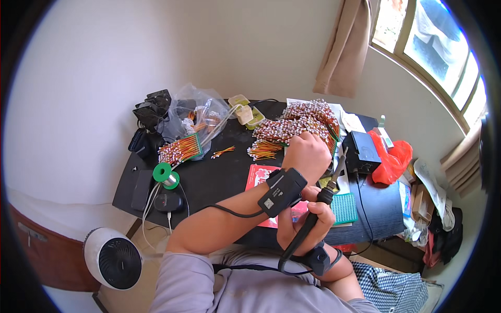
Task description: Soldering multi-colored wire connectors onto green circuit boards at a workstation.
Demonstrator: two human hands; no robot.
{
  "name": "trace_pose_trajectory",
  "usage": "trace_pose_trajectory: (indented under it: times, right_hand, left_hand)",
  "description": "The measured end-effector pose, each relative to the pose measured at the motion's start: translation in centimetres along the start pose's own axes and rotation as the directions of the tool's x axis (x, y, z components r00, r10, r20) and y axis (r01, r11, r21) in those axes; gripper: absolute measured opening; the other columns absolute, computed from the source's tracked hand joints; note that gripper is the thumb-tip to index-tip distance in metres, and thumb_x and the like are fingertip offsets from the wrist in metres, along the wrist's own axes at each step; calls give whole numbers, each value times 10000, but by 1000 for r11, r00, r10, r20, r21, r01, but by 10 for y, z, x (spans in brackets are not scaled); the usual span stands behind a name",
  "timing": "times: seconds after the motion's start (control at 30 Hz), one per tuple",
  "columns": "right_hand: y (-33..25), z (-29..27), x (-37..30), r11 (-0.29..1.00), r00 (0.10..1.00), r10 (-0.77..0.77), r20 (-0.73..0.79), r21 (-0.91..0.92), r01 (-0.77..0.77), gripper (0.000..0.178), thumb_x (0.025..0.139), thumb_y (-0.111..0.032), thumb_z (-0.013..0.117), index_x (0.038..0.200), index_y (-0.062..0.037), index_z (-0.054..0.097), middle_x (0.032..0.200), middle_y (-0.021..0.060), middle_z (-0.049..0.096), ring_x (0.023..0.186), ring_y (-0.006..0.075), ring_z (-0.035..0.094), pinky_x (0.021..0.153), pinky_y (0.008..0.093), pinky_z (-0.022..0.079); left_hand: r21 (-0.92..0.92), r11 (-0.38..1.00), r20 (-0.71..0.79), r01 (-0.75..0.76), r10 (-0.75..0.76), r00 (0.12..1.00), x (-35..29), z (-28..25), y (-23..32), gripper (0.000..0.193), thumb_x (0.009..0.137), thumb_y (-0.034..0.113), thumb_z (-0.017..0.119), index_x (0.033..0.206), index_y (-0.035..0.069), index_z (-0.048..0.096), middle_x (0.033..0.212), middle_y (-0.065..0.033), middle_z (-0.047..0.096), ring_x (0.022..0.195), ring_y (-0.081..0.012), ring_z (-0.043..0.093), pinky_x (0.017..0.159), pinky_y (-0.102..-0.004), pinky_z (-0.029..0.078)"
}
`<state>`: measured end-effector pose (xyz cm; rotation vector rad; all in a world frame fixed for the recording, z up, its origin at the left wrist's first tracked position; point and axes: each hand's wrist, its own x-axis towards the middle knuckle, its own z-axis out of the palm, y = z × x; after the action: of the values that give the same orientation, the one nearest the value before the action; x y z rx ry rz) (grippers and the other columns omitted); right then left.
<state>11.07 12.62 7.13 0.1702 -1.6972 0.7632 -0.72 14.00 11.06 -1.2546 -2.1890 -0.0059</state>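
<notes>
While right hand (308, 219) grips soldering iron (318, 206), left hand (308, 154) fisted over wire bundles (292, 128).

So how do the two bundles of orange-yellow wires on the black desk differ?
The small wire bundle lies at the desk's left, beside the green solder spool, untouched. The large wire heap spreads at the back right, much bigger, with the left hand at its edge. Both have white-tipped, orange-yellow strands.
</notes>
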Motion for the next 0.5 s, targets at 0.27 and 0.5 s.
trace_pose_trajectory:
  times: [0.27, 0.5]
  right_hand:
    - [-10, 22, 7, 994, 996, -83, 36, -74, 85, 487, 694, 79, 736, 1074, -36, 454, 968, 232, 660, 754, 381, 658, 719, 486, 542]
    - [-8, 27, 7, 990, 988, -140, 67, -20, 142, 525, 788, 16, 744, 1156, -54, 376, 1029, 270, 638, 846, 371, 664, 764, 468, 535]
  left_hand:
    - [-105, 946, -179, -305, 284, 942, 4, 4, -25, 123, 766, 171, 647, 771, 61, 703, 756, -70, 648, 790, -204, 629, 613, -313, 497]
    - [-516, 845, -433, -138, -118, 894, 15, -24, -33, 224, 827, 196, 731, 701, 77, 590, 716, -78, 574, 735, -264, 616, 618, -393, 511]
